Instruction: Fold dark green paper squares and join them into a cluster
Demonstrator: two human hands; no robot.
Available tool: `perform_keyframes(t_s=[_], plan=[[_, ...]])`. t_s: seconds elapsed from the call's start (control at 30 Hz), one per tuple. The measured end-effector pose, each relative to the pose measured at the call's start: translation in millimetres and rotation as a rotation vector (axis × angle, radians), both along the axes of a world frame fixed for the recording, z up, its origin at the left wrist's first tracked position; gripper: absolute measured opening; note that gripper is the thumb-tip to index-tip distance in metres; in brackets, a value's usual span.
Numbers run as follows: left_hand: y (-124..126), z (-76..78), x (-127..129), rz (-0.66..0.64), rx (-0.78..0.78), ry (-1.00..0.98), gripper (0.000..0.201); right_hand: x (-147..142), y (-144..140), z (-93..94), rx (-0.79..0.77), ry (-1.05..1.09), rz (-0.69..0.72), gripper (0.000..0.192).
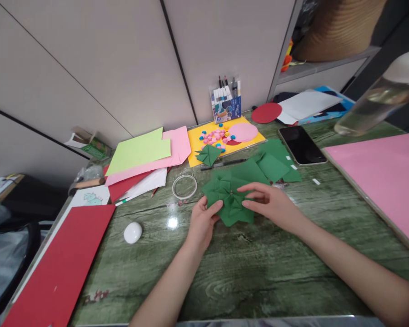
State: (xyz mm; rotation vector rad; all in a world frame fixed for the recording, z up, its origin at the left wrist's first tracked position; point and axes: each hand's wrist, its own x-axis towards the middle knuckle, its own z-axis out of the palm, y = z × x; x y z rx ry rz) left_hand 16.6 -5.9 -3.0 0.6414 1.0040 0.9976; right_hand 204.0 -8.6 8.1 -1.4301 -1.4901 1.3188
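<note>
A folded green paper piece (229, 200), shaped like a pleated rosette, lies on the green marbled table (245, 268). My left hand (203, 221) grips its left edge with thumb on top. My right hand (271, 202) rests on its right side, fingers pressing the folds near the middle. Behind it lie more green paper sheets (272, 163) and a smaller folded green piece (208, 155) on a yellow sheet (194, 147) with small pink and blue bits.
A phone (301, 144) lies at the back right beside a large pink board (388, 177). A red sheet (61, 268), white oval object (132, 232), tape ring (184, 186), black pen (223, 163), marker holder (225, 105), stacked coloured papers (143, 156) surround the spot.
</note>
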Motion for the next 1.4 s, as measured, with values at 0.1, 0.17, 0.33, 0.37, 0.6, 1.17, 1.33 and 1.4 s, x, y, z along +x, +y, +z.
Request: perform_keyframes(t_s=[0.1,0.17,0.33,0.37,0.6,1.17,1.33,1.4], plan=[[0,3.3,-1,-0.041,0.000,0.029,0.035,1,1,-2.8,0.044,0.009,-0.006,0.023],[0,4.8,-1,-0.057,0.007,0.053,0.035,1,2,-4.4,0.080,0.016,-0.009,0.018],[0,3.5,0,-0.084,0.046,0.079,0.036,3,3,-5.9,0.112,-0.030,0.005,0.016],[0,2.8,0,-0.084,0.053,0.076,0.035,3,3,-6.2,0.115,-0.043,0.015,0.016],[6,0.7,-7,-0.033,0.028,0.070,0.037,8,7,-9.6,0.137,-0.072,0.081,0.018],[9,-0.9,-12,-0.139,0.036,0.158,0.044,12,11,-10.4,0.104,-0.073,0.155,0.031],[10,-0.8,-12,-0.134,0.020,0.144,0.042,10,9,-4.2,0.118,-0.189,0.145,0.035],[10,-0.9,-13,-0.133,0.002,0.141,0.042,8,9,-3.7,0.143,-0.209,0.145,0.034]])
